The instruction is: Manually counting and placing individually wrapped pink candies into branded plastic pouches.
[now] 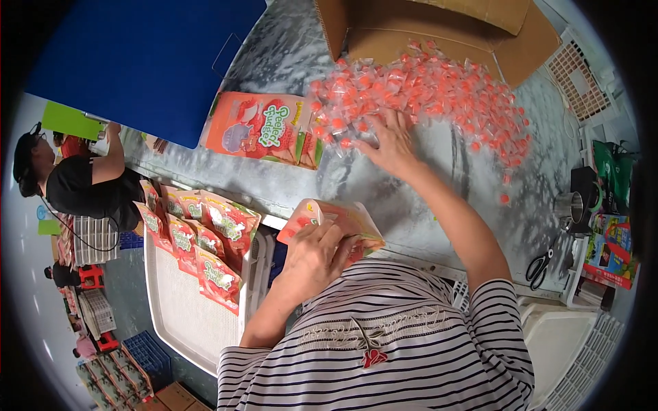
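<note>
Bright, fairly even white light fills the view, its source out of sight, with soft shading inside the brown open cardboard box. Small glints speckle the heap of coral-red round candies in clear wrappers. Fisheye distortion bows the white slatted plastic crate near the blackened rim; the distant left background looks soft
</note>
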Available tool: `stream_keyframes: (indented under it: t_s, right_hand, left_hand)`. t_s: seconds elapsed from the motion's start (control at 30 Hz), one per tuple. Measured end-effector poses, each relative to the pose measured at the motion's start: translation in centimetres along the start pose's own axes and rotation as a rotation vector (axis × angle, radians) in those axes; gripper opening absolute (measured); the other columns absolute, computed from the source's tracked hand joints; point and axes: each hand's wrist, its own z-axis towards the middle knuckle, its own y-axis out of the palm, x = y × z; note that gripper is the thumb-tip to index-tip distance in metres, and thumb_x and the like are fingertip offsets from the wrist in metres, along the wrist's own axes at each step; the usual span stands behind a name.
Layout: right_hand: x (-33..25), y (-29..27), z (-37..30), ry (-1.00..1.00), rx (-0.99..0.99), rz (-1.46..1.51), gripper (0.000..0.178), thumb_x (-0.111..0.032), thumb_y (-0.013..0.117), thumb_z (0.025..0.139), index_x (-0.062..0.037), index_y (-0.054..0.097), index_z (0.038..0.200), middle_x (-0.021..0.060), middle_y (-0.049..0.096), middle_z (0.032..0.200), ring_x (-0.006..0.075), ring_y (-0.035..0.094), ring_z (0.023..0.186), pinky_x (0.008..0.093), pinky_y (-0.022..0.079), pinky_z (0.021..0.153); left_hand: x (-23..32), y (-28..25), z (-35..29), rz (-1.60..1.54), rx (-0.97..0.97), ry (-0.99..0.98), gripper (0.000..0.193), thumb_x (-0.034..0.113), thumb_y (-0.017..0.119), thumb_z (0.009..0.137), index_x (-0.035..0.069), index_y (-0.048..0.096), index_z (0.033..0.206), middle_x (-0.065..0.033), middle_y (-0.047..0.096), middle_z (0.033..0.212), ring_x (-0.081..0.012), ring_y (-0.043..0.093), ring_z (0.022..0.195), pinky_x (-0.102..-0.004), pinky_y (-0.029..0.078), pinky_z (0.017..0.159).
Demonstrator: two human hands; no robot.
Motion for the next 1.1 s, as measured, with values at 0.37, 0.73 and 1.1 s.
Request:
stream_keyframes:
  t_s: [0.37, 0.73, 1.1]
  right_hand:
    - [-1.0, 0.2, -5.3, -0.152, 0.043, -0.07, 0.025, -0.022, 0.068, 0.081, -0.0118, 0.061, 0.102, 0.0147, 0.046, 0.121, 0.0377, 0.04, 0.118, 0.047, 0.035, 0.1]
    - [2.7, -6.5, -10.4, 0.359, 0.11, 0.52, 0.046, -0.02, 0.063, 0.086, -0.0037, 0.052, 0.128, 0.0154, 0.05, 0.131, 0.0328, 0.043, 0.125, 0.0398, 0.036, 0.104]
    - [-1.7, -0.3, -7.5, -0.076, -0.071, -0.136, 0.061, -0.044, 0.071, 0.076, -0.0153, 0.055, 0.127, 0.0201, 0.037, 0.139, 0.0433, 0.028, 0.132, 0.0566, 0.025, 0.108]
  left_hand:
    - [-0.3, -0.1, 0.4, -0.028, 0.003, -0.037, 0.014, 0.007, 0.071, 0.077, 0.003, 0.059, 0.083, -0.0119, 0.056, 0.072, -0.0304, 0.057, 0.06, -0.0402, 0.045, 0.054]
    - [-1.5, 0.7, 0.1, -0.071, -0.003, -0.047, 0.014, 0.004, 0.071, 0.078, 0.003, 0.065, 0.091, -0.0105, 0.058, 0.069, -0.0229, 0.056, 0.054, -0.033, 0.046, 0.051]
    - [-0.2, 0.7, 0.0, -0.068, -0.054, -0.043, 0.012, 0.008, 0.068, 0.08, 0.003, 0.06, 0.087, -0.0128, 0.059, 0.077, -0.0319, 0.06, 0.067, -0.041, 0.049, 0.06]
